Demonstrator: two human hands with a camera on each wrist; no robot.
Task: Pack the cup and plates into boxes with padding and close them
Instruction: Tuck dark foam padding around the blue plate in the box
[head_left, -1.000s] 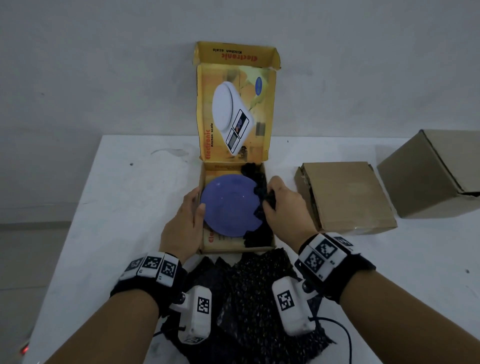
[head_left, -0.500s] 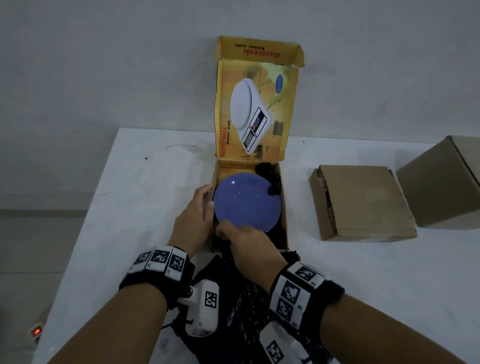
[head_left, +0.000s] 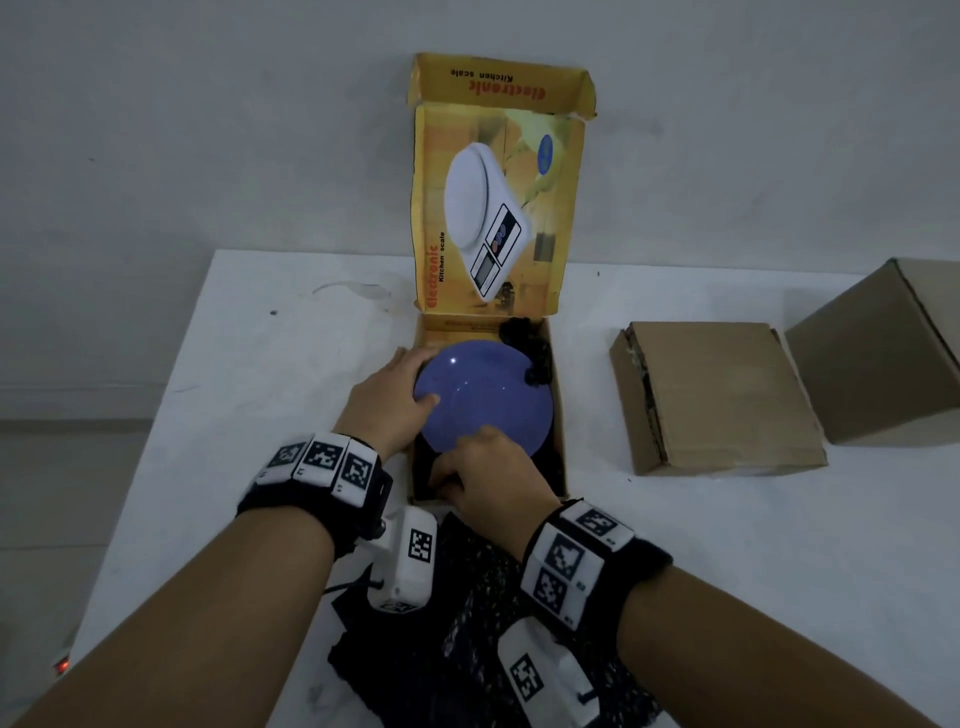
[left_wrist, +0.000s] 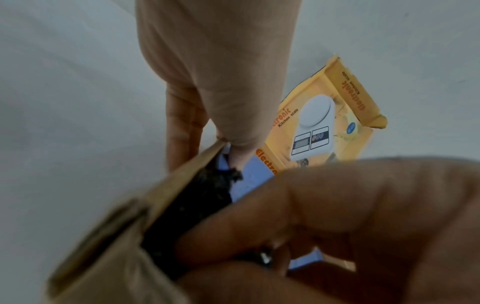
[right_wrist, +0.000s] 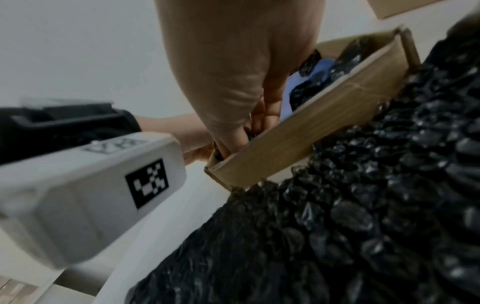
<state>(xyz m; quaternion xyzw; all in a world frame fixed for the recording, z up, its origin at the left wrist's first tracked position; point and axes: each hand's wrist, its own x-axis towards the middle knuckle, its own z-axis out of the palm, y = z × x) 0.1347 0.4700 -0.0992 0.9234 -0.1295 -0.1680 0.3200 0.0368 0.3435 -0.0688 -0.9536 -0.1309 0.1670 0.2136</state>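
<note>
A round, glossy blue plate (head_left: 485, 402) lies face up in the yellow box (head_left: 555, 415) at the middle of the white table (head_left: 249, 364), bedded on crinkled black wrap (head_left: 530, 353) that pokes up at the box's far right corner and shows dark along its near edge. The box lid (head_left: 498, 192) stands upright at the far side, printed with a white kitchen scale.

The left hand (head_left: 389, 405) is at the plate's left edge, thumb laid on the rim and fingers reaching along the far-left side; they look fairly straight, touching rather than gripping. The right hand (head_left: 493, 478) covers the plate's near edge and the near wall of the box, fingers curled down into the near-left corner among the wrap; from the right wrist view they dig into it (right_wrist: 233, 142), though whether they pinch it I cannot tell.

More of the bubbly black sheet (head_left: 478, 623) spreads on the table just near the box, under both wrists.

To the right sit two plain brown cardboard boxes: a flat closed one (head_left: 722, 395) near, and a taller box (head_left: 883, 353) beyond it at the right edge. The wall behind is bare grey-white.
</note>
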